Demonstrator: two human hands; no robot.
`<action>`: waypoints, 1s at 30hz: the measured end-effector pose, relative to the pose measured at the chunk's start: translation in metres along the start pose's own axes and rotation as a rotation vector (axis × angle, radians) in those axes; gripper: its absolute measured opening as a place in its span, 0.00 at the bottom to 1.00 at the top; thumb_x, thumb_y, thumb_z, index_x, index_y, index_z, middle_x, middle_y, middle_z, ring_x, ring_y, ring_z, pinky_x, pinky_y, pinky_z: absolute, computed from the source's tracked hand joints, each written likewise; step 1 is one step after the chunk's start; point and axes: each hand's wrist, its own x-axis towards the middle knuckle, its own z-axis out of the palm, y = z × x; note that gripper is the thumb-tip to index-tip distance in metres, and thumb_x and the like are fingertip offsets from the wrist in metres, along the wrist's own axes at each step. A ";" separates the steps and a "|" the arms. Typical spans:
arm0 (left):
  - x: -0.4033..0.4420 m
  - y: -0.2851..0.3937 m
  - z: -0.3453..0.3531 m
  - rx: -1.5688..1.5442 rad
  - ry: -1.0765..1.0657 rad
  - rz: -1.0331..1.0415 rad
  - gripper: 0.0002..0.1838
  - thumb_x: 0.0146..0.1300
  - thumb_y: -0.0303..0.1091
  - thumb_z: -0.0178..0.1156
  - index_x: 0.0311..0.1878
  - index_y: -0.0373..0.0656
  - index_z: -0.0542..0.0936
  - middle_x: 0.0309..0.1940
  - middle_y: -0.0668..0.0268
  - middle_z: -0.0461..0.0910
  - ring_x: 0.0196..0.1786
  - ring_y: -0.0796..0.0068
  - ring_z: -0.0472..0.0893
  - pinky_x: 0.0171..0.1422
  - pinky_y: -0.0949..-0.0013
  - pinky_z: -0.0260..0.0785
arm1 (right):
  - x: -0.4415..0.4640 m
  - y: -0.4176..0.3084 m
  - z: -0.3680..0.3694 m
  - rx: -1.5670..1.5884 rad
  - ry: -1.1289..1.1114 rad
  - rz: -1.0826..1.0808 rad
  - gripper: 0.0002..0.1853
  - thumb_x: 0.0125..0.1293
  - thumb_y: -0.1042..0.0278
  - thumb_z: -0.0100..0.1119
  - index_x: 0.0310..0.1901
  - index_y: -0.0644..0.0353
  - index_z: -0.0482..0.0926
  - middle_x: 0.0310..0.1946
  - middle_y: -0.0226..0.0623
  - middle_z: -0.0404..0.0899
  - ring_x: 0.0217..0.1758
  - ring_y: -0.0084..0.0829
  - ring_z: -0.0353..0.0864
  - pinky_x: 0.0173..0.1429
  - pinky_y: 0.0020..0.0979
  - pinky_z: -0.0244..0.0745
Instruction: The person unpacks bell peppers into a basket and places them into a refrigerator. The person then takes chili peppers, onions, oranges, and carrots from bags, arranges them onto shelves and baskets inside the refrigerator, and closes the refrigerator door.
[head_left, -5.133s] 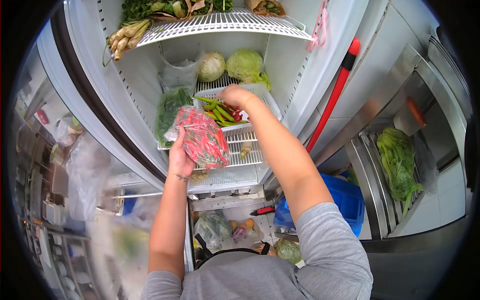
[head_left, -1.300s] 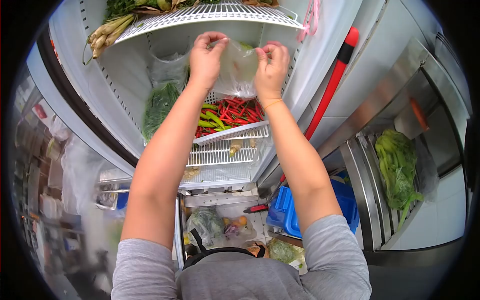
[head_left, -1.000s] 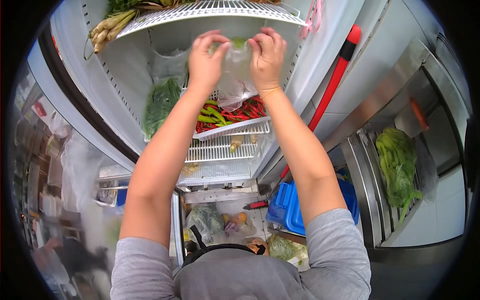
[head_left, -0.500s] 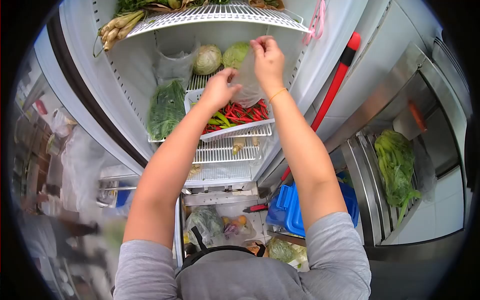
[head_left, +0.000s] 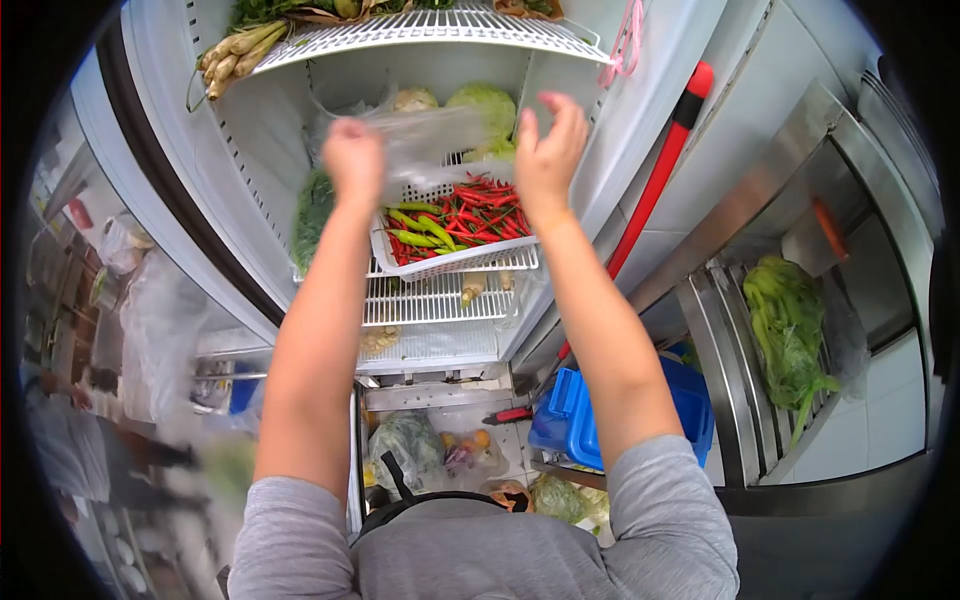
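Observation:
My left hand (head_left: 355,160) is closed on one end of a clear plastic bag (head_left: 425,135), which is smeared by motion and stretches to the right. My right hand (head_left: 552,155) has its fingers apart and holds nothing, just right of the bag's far end. Below both hands, a white basket (head_left: 455,262) holds red chilies (head_left: 490,210) and green chilies (head_left: 425,228) on a fridge shelf. Behind the bag are a green cabbage (head_left: 485,108) and a paler one (head_left: 413,99), partly hidden. Leafy greens (head_left: 313,215) lie to the left of the basket.
An upper wire shelf (head_left: 430,32) bears lemongrass (head_left: 237,55) and greens. At the right are a red pole (head_left: 655,185), a blue container (head_left: 590,430) and a rack with a leafy vegetable (head_left: 785,325). Bagged produce (head_left: 408,445) lies low down. Another person (head_left: 75,450) is blurred at the left.
My left hand has moved left and pulled the bag across with it. My right hand has let go of the bag and its fingers have opened. More of the chili basket shows.

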 end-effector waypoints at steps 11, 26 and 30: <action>-0.108 -0.107 -0.051 -0.101 -0.384 -0.394 0.14 0.55 0.36 0.60 0.41 0.36 0.77 0.33 0.60 0.81 0.33 0.73 0.78 0.38 0.70 0.70 | -0.117 -0.060 0.115 -0.466 -1.885 0.355 0.57 0.40 0.54 0.76 0.72 0.58 0.52 0.68 0.53 0.60 0.65 0.58 0.67 0.63 0.47 0.71; -0.152 -0.056 -0.045 -0.543 -0.273 -0.597 0.09 0.56 0.28 0.58 0.41 0.38 0.73 0.25 0.69 0.75 0.20 0.83 0.70 0.22 0.75 0.60 | -0.129 -0.051 0.094 -0.322 -1.627 0.328 0.49 0.40 0.69 0.73 0.68 0.55 0.58 0.67 0.57 0.57 0.64 0.54 0.70 0.63 0.47 0.70; -0.152 -0.056 -0.043 -0.501 -0.264 -0.628 0.10 0.56 0.29 0.59 0.41 0.39 0.73 0.24 0.69 0.74 0.20 0.83 0.69 0.21 0.74 0.60 | -0.125 -0.042 0.094 -0.256 -1.580 0.280 0.45 0.39 0.73 0.70 0.65 0.58 0.62 0.62 0.58 0.64 0.61 0.51 0.72 0.61 0.40 0.73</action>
